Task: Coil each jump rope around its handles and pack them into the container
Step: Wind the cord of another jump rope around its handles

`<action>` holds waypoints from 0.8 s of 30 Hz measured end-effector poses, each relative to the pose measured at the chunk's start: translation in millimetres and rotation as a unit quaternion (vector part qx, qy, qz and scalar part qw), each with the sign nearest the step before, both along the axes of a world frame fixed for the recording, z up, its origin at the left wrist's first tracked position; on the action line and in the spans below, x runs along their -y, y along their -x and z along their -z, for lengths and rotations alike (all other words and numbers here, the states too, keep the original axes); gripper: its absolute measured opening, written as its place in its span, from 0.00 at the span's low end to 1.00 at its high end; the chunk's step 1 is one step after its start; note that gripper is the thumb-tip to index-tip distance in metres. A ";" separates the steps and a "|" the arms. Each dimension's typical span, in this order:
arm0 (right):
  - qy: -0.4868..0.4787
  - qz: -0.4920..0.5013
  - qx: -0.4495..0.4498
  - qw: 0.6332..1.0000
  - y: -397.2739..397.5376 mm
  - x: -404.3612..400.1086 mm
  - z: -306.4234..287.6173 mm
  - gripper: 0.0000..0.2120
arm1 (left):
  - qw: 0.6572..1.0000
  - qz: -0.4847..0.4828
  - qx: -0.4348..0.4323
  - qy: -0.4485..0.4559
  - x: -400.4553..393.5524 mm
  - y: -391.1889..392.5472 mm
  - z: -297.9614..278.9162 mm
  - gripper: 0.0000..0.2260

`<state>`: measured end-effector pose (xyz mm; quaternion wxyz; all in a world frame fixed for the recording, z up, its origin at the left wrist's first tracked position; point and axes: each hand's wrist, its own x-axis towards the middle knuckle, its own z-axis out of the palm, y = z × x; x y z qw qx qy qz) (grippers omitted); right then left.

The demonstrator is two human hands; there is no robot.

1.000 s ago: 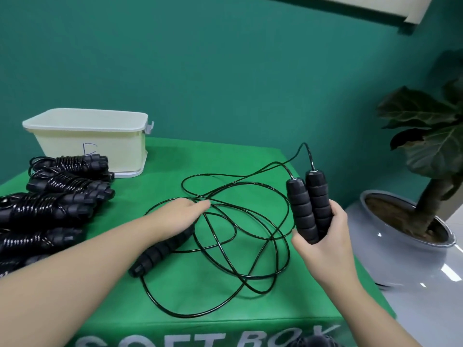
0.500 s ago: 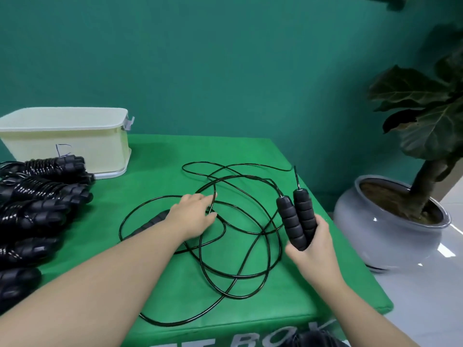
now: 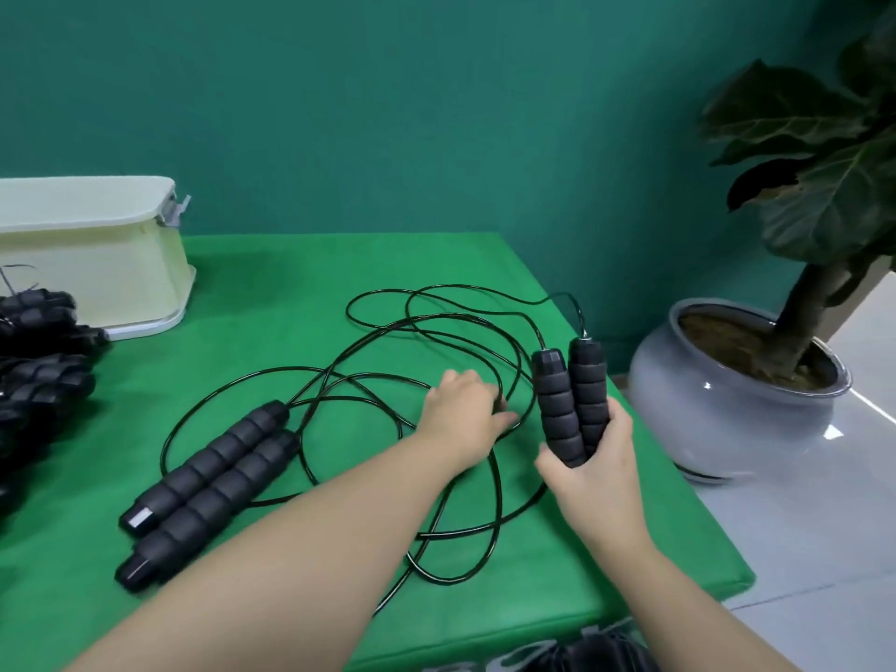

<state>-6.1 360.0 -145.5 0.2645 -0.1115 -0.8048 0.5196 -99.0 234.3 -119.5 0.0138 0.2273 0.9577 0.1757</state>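
Observation:
My right hand [image 3: 594, 460] grips two black foam handles [image 3: 572, 400] side by side and upright, over the right part of the green table [image 3: 271, 283]. Their thin black cord [image 3: 436, 327] sprawls in loose loops across the cloth. My left hand [image 3: 463, 414] lies on those loops just left of the held handles, its fingers curled over a strand. A second pair of black handles [image 3: 208, 482] lies flat at front left, its cord tangled with the loops. The cream container [image 3: 97, 264] stands at the back left.
A pile of coiled black jump ropes [image 3: 41, 375] lies at the left edge in front of the container. Right of the table, a grey pot with a large-leaved plant [image 3: 727, 405] stands on the pale floor. A green wall rises behind.
My left hand has left the handles lying on the table and moved right onto the cord near my right hand. The lying pair now shows in full. My right hand has dropped slightly.

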 end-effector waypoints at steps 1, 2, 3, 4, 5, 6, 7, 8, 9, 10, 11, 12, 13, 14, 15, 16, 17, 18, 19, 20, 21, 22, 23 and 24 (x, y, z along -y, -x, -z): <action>0.011 0.005 -0.001 1.000 0.0 -0.6 0.4 0.28 | 1.000 0.005 -0.001 -0.004 -3.8 -1.4 -1.2 0.16; 0.024 0.008 -0.003 1.000 0.0 -1.0 0.2 0.28 | 1.000 0.018 0.003 -0.006 -6.3 -3.5 -2.5 0.15; 0.034 0.010 -0.005 0.999 0.2 -1.6 0.0 0.28 | 0.999 0.040 0.012 -0.005 -7.4 -6.2 -3.6 0.14; 0.040 0.013 -0.005 0.999 0.6 -2.4 -0.4 0.28 | 0.997 0.066 0.027 0.001 -7.7 -9.2 -4.6 0.12; 0.042 0.016 -0.004 0.999 0.9 -2.9 -0.7 0.27 | 0.994 0.095 0.044 0.013 -7.2 -12.1 -4.9 0.11; 0.042 0.017 -0.001 0.999 1.0 -3.4 -1.0 0.27 | 0.990 0.122 0.058 0.028 -6.1 -15.1 -4.7 0.12; 0.040 0.017 0.001 0.999 1.4 -3.7 -0.5 0.27 | 0.986 0.145 0.068 0.044 -4.6 -17.8 -4.0 0.14; 0.036 0.015 0.002 0.999 1.2 -3.7 -0.2 0.26 | 0.982 0.164 0.072 0.058 -2.9 -20.4 -3.0 0.16; 0.031 0.012 0.000 0.999 0.9 -3.3 -0.1 0.27 | 0.979 0.177 0.075 0.068 -1.3 -22.3 -1.8 0.17; 0.028 0.008 -0.002 1.000 0.4 -2.7 -0.1 0.27 | 0.977 0.186 0.075 0.077 0.0 -24.2 -1.0 0.19; 0.025 0.006 -0.004 1.000 0.1 -1.9 -0.4 0.27 | 0.975 0.191 0.072 0.084 1.3 -25.7 -0.5 0.20; 0.024 0.005 -0.006 1.000 -0.1 -1.6 -0.7 0.28 | 0.974 0.194 0.070 0.090 2.2 -26.9 -0.3 0.19; 0.025 0.005 -0.008 1.000 0.1 -1.7 -0.4 0.28 | 0.974 0.195 0.067 0.091 3.0 -27.8 -0.4 0.17; 0.028 0.004 -0.009 1.000 0.1 -1.8 -0.3 0.28 | 0.974 0.193 0.068 0.093 3.8 -28.5 -1.2 0.14; 0.033 0.004 -0.009 0.999 0.3 -1.9 0.1 0.28 | 0.974 0.192 0.068 0.097 4.7 -28.8 -2.1 0.11; 0.035 0.003 -0.010 0.999 0.3 -1.9 0.5 0.28 | 0.974 0.191 0.064 0.104 5.9 -29.4 -4.0 0.08; 0.036 0.002 -0.016 0.999 0.0 -1.6 0.8 0.28 | 0.974 0.188 0.060 0.109 7.7 -29.3 -6.3 0.06; 0.037 0.001 -0.022 0.999 -0.6 -1.3 1.0 0.28 | 0.977 0.178 0.060 0.100 10.3 -29.3 -10.2 0.05; 0.038 0.001 -0.029 0.999 -1.4 -0.9 1.1 0.29 | 0.982 0.158 0.068 0.077 14.3 -28.5 -15.7 0.05; 0.038 0.002 -0.035 0.999 -2.3 -0.5 0.9 0.30 | 0.987 0.132 0.078 0.039 19.4 -26.9 -23.1 0.04; 0.039 0.002 -0.037 0.999 -2.7 -0.1 0.9 0.30 | 0.991 0.103 0.090 -0.009 25.8 -24.1 -32.1 0.04; 0.039 0.001 -0.036 0.999 -3.5 0.3 0.8 0.30 | 0.990 0.071 0.103 -0.059 33.1 -21.5 -43.1 0.04; 0.040 -0.001 -0.031 0.999 -3.8 1.0 0.4 0.30 | 0.988 0.037 0.110 -0.100 40.7 -18.9 -55.5 0.06; 0.042 -0.004 -0.026 0.999 -4.5 1.7 -0.3 0.31 | 0.987 0.005 0.101 -0.125 48.7 -16.5 -69.5 0.08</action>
